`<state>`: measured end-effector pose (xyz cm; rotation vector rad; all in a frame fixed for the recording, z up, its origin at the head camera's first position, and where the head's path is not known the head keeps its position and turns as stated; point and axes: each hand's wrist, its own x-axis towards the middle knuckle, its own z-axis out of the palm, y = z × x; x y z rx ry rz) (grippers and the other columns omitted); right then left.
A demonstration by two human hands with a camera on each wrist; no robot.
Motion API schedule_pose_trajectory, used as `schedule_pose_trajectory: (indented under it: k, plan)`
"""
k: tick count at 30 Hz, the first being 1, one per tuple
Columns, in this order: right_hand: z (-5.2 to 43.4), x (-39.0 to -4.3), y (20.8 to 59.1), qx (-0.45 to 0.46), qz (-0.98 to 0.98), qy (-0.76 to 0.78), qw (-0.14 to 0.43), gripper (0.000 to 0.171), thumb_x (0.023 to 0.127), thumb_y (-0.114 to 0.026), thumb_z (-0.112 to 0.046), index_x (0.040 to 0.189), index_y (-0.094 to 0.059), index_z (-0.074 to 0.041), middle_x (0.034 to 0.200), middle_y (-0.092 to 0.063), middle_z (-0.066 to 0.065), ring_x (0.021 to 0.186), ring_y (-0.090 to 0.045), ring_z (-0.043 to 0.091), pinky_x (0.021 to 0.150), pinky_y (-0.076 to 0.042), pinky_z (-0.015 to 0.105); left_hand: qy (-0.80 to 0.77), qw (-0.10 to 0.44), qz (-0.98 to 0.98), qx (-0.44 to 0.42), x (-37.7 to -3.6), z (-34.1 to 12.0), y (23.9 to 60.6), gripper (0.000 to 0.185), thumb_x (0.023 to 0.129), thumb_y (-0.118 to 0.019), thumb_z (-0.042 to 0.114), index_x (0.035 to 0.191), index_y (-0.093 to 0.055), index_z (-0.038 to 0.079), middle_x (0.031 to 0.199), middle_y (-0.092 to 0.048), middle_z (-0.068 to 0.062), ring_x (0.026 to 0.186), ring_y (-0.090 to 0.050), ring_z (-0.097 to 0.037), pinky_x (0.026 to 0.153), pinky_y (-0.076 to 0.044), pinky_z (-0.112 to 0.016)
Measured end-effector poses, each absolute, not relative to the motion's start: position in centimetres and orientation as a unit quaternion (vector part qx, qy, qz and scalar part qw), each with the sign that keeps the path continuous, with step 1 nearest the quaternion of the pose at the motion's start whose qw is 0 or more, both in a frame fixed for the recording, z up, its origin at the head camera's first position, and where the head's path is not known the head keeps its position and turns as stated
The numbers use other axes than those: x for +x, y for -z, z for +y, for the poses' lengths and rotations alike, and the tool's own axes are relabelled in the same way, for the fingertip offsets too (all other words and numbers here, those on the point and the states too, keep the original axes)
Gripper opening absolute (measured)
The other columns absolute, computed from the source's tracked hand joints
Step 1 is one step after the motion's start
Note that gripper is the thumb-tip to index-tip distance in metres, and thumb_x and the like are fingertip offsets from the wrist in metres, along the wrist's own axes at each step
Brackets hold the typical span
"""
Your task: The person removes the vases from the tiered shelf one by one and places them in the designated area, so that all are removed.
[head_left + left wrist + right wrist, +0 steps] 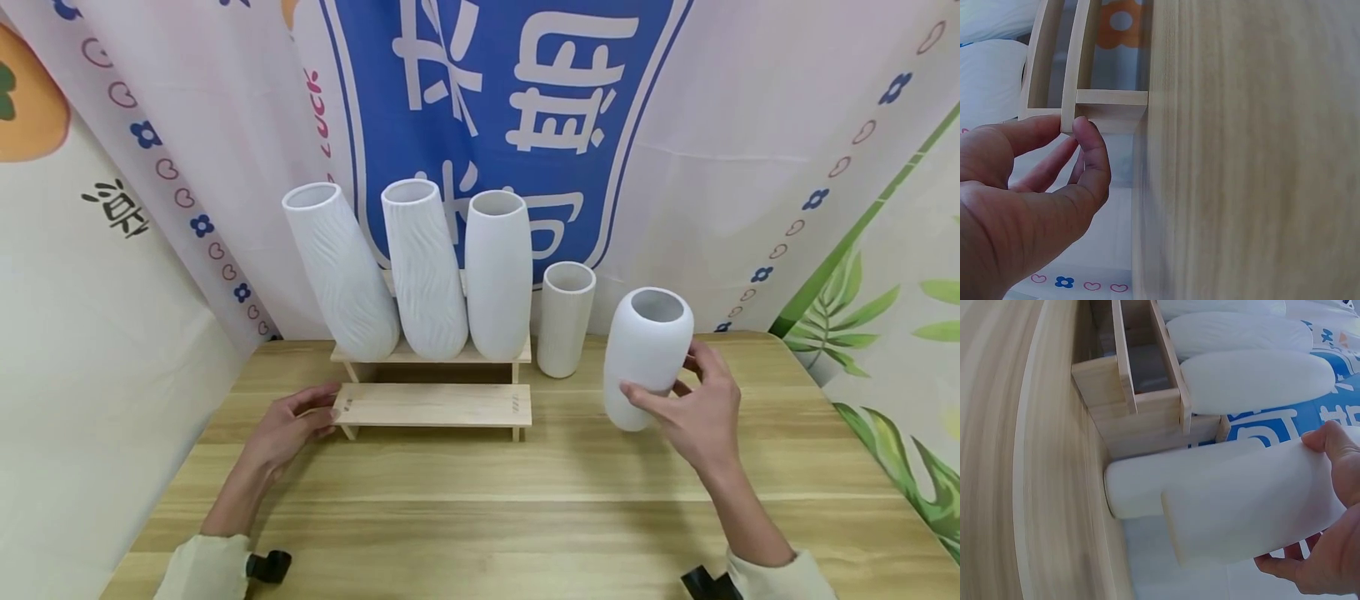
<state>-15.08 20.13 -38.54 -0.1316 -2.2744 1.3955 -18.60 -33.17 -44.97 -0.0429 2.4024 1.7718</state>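
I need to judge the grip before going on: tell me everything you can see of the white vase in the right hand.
The white vase is short and rounded, matte like unglazed ceramic, with a wide open mouth and a smooth surface. It leans slightly, mouth up. The right hand grips its lower side, thumb in front and fingers behind. Whether its base rests on the wooden table is unclear. It sits right of the small ribbed vase.

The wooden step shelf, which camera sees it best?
The head view: the whole wooden step shelf shows, both steps, three vases on top. The left wrist view shows only its end, pinched by the left hand. The right wrist view shows its other end sideways.
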Motion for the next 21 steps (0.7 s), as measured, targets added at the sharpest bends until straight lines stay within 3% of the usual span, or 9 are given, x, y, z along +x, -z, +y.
schedule_pose_trajectory:
  k: [12,21]
  plan:
    - [22.7,-15.0,38.8,-0.072,-0.824,-0.501,0.254,0.078,0.071,-0.099,-0.006,0.141,-0.064,-0.005,0.121,-0.052,-0.013,0.109,-0.053,0.007,0.082,-0.049,-0.002,-0.594,0.076,0.801,-0.011,-18.6,-33.2,45.2,0.062,0.106,-0.065,0.006,0.161,-0.04,-0.007,0.157,-0.046,-0.035,0.103,-0.068,0.0,0.091,-0.064,-0.021]
    - [23.7,-15.3,39.0,-0.091,-0.82,-0.502,0.259,0.078,0.071,-0.099,-0.004,0.141,-0.065,-0.005,0.118,-0.05,-0.019,0.109,-0.054,0.006,0.082,-0.049,-0.002,-0.595,0.079,0.8,-0.014,-18.8,-33.3,45.3,0.063,0.106,-0.066,0.007,0.161,-0.04,-0.007,0.158,-0.045,-0.035,0.104,-0.068,0.0,0.092,-0.064,-0.02]
